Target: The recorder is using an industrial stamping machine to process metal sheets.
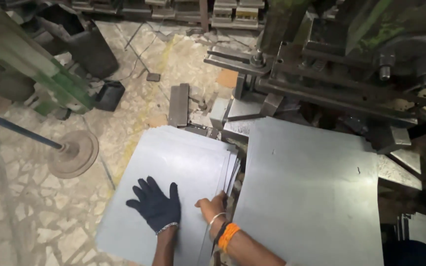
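Head view: our dark-gloved left hand (155, 205) lies flat, fingers spread, on the stack of grey metal sheets (173, 167); our bare right hand (213, 207) grips the stack's right edge, beside the press-fed sheet (311, 192).

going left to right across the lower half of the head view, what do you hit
round metal disc on the floor → left hand in a dark glove, flat on the stack of grey metal sheets → bare right hand at the stack's edge → large single grey sheet by the press machine
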